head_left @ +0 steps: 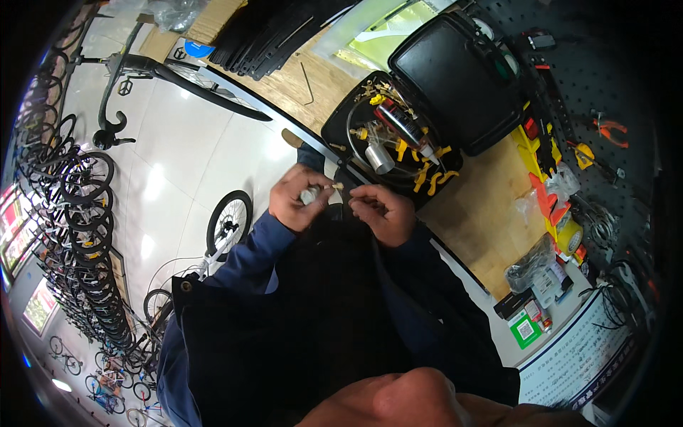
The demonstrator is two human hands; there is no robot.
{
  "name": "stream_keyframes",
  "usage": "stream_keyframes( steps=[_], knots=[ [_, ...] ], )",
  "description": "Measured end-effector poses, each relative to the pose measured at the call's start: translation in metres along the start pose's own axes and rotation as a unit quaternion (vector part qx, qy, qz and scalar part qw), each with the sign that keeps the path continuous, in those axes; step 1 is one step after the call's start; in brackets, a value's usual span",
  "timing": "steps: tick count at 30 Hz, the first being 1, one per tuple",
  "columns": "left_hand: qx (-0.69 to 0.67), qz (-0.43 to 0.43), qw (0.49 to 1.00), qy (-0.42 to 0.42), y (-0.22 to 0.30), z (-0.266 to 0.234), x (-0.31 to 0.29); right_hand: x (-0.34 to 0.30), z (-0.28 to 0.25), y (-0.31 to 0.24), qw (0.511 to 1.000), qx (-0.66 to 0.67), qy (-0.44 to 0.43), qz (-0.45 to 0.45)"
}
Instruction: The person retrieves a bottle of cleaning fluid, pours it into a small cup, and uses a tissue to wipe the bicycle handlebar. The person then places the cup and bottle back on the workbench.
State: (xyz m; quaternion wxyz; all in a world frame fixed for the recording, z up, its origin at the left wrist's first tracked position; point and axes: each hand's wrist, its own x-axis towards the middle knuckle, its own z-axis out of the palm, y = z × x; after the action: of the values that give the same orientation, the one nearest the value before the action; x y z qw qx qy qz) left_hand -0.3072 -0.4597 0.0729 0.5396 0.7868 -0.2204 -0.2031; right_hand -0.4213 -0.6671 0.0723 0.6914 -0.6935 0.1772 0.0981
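Observation:
My left hand point(290, 199) is closed around a small white cylinder point(309, 194), much of it hidden by the fingers. A tiny brass-coloured fitting point(337, 186) pokes out at its thumb and fingertip. Close by on the right, my right hand point(386, 213) has its fingers pinched together; what they hold, if anything, is too small to make out. Beyond both hands lies an opened black case point(334, 132) with its lid point(455, 78) folded back. Brass fittings, yellow clips point(434, 174), a dark bottle with a red label point(402, 124) and a silver cylinder point(379, 158) lie in it.
A wooden workbench point(469, 206) carries a hex key point(306, 84), black strips point(263, 35) and a tape roll point(569, 236). Pliers point(610, 132) hang on the pegboard at right. Bicycles point(89, 213) line the left, and one wheel point(229, 224) stands near my left arm.

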Motion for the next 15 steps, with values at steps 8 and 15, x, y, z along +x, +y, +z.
stream_keyframes(
  steps=[8, 15],
  knots=[
    [0.121, 0.015, 0.982, 0.145, -0.035, 0.017, 0.051, -0.011, -0.027, 0.026, 0.995, 0.032, 0.087, 0.041],
    [0.198, 0.014, 0.98, 0.022, -0.024, 0.014, 0.059, -0.02, -0.031, 0.027, 0.996, 0.005, 0.082, 0.016]
  ],
)
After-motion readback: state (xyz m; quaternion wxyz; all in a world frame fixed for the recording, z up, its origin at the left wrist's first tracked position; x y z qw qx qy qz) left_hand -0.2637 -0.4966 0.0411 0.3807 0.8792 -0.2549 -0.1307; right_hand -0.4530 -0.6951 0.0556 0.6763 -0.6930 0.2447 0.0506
